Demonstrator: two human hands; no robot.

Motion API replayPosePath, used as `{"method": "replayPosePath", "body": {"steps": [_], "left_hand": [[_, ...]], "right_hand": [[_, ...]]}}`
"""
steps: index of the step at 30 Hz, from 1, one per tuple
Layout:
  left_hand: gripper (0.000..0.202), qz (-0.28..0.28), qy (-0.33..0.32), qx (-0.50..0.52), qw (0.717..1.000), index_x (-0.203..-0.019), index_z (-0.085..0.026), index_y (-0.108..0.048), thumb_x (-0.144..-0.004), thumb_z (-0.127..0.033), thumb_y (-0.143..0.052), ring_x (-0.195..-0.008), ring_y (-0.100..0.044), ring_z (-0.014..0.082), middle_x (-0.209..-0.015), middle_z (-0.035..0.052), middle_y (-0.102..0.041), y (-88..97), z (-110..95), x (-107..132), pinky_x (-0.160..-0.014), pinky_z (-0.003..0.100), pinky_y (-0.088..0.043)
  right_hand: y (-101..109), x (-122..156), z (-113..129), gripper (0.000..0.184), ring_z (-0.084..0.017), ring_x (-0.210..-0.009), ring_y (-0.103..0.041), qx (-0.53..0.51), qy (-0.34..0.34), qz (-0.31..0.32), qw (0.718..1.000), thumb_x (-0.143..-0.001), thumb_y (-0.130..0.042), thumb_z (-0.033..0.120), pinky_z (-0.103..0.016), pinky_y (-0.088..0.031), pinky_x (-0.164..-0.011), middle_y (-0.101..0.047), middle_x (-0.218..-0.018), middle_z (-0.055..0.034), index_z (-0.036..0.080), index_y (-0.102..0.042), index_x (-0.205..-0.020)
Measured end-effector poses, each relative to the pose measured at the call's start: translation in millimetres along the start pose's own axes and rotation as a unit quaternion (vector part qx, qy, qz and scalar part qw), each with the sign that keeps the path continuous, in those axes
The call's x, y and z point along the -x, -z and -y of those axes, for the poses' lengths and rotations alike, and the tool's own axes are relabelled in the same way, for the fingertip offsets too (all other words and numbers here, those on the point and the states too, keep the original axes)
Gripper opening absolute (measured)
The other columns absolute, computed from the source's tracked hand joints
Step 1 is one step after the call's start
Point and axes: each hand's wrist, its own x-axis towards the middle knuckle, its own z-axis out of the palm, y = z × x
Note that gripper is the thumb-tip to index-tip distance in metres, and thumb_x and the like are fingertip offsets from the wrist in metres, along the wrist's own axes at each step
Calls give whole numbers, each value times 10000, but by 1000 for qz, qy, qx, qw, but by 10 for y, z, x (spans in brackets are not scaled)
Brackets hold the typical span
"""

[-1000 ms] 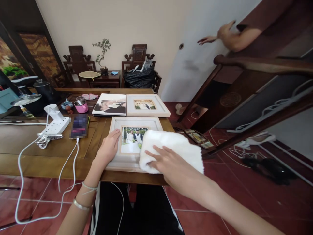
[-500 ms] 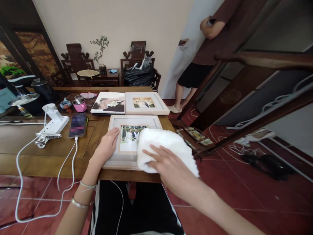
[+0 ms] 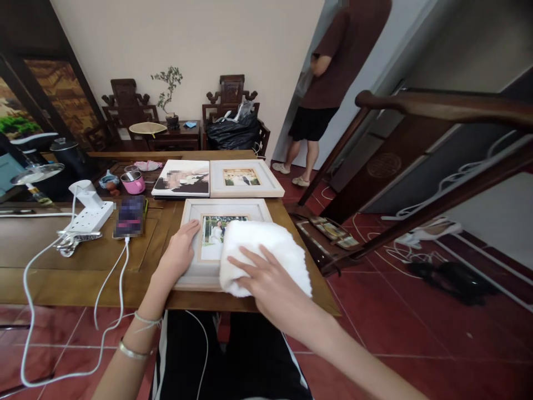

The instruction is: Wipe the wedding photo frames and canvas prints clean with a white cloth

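Note:
A pale framed wedding photo (image 3: 194, 264) lies flat on the table in front of me. My left hand (image 3: 180, 250) rests on its left border, fingers stretched out and lying flat. Over the right part of the picture sits a thick, fluffy white cloth (image 3: 287, 244). My right hand (image 3: 262, 275) presses on this cloth with its fingers somewhat spread, the thumb at the cloth's lower edge. The cloth hides the right side of the photo and the frame's lower right corner.
Behind the frame lie a second framed photo (image 3: 266, 178) and a photo album (image 3: 183, 178). To the left are a phone (image 3: 130, 216) on a cable, a power strip (image 3: 94, 216) and a pink cup (image 3: 132, 182). A wooden chair (image 3: 383, 164) stands right; a person (image 3: 333, 83) stands behind.
My right hand and the cloth have shifted left across the picture, covering more of it. My left hand stays on the border. The person at the back has turned and changed position.

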Motion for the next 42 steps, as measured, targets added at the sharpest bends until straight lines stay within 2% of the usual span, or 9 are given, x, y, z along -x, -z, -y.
{"method": "replayPosePath", "body": {"steps": [5, 12, 16, 21, 27, 30, 37, 39, 42], "left_hand": [[609, 0, -6, 16, 1000, -1254, -77, -569, -713, 63, -329, -1301, -465, 224, -1342, 141, -553, 9, 17, -6, -1122, 432, -353], [615, 16, -3, 4, 1000, -1261, -69, -562, -707, 61, -328, -1308, -456, 217, -1358, 138, -540, 33, -10, -10, -1128, 414, -345], [611, 21, -6, 1, 1000, -1245, -72, -575, -696, 64, -342, -1300, -466, 225, -1353, 141, -545, 30, 5, -16, -1122, 419, -355], [617, 27, -15, 8, 999, -1241, -99, -578, -694, 72, -348, -1296, -472, 214, -1358, 126, -543, 33, 23, -21, -1119, 425, -358], [590, 28, -5, 0, 1000, -1239, -71, -580, -719, 65, -337, -1291, -478, 222, -1348, 149, -547, 55, -6, -21, -1119, 413, -357], [581, 24, -1, 5, 1000, -1255, -48, -566, -736, 62, -329, -1302, -465, 227, -1357, 162, -535, 41, -18, -14, -1122, 404, -351], [602, 16, 5, 13, 1000, -1278, -108, -551, -741, 60, -338, -1321, -440, 206, -1385, 125, -516, 12, -12, 19, -1122, 411, -348], [611, 23, 1, 16, 1000, -1287, -110, -542, -736, 60, -340, -1331, -427, 206, -1395, 127, -504, 19, -3, 25, -1124, 418, -342], [625, 34, -10, 18, 999, -1285, -113, -543, -719, 65, -346, -1337, -418, 209, -1401, 127, -497, 33, 10, 22, -1128, 428, -334]], "right_hand": [[-62, -141, 120, 453, -335, -1361, -323, -1, 22, -20, 1000, -716, -449, -20, -580, -235, -1116, -514, -1391, -81, 146, -699, -1055], [-96, 444, -290, 493, -305, -1333, -385, 27, -41, -92, 995, -604, -418, -66, -579, -307, -1082, -561, -1340, -63, 179, -731, -897], [23, 593, -506, 514, -279, -1341, -378, 48, -51, -66, 995, -567, -368, -79, -584, -328, -1068, -578, -1319, -5, 209, -717, -812], [94, 370, -802, 520, -266, -1346, -373, 55, -54, -68, 995, -582, -354, -81, -608, -281, -1081, -577, -1321, 15, 225, -703, -816], [107, -62, -1093, 595, -276, -1344, -376, 69, -91, -73, 991, -612, -352, -112, -606, -301, -1065, -579, -1322, -23, 210, -704, -967], [99, -24, -998, 573, -294, -1351, -359, 74, -92, -67, 991, -603, -367, -112, -599, -307, -1065, -578, -1323, -34, 193, -716, -941], [55, 609, -479, 553, -305, -1372, -312, 44, -62, -40, 996, -541, -379, -65, -606, -295, -1081, -536, -1363, -6, 214, -734, -859], [43, 679, -438, 595, -283, -1379, -301, 26, -55, -37, 997, -530, -368, -64, -586, -312, -1083, -536, -1362, 6, 230, -736, -894], [20, 578, -519, 610, -268, -1383, -294, 19, -60, -47, 997, -531, -369, -65, -568, -308, -1094, -526, -1371, 10, 227, -729, -928]]}}
